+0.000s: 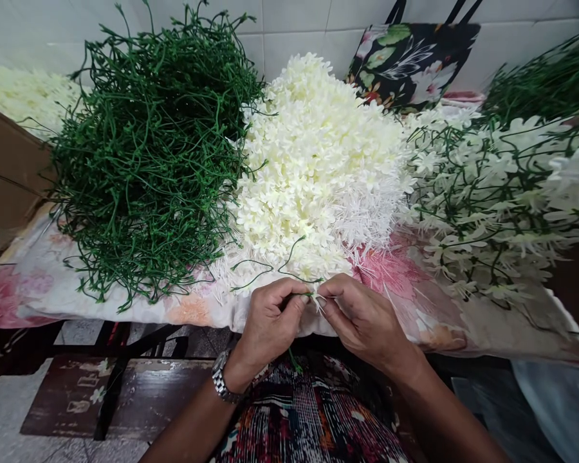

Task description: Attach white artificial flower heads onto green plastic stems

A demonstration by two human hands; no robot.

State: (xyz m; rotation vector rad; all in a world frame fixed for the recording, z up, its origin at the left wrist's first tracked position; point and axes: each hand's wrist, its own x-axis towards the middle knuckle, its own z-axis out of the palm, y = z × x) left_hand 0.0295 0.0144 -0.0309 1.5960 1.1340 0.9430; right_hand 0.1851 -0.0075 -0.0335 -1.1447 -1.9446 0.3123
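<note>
My left hand (276, 316), with a metal watch (220, 378) on its wrist, pinches a branched green plastic stem (255, 269). Several of the stem's thin branches spread above the hand, and one end hangs below it. Close against it, my right hand (359, 315) pinches small white stamen-like strands (318, 302) at the tip of one branch. The fingertips partly hide where strands and stem meet. Behind my hands rises a heap of cream-white artificial flower heads (309, 161), with loose white stamen pieces (369, 212) at its right side.
A tall pile of green stems (154, 154) stands on the left of the floral cloth (193, 310). Stems bearing white flowers (492, 193) lie on the right. A black floral bag (415, 64) leans by the tiled wall. Below the table edge is a brown wooden bench (159, 392).
</note>
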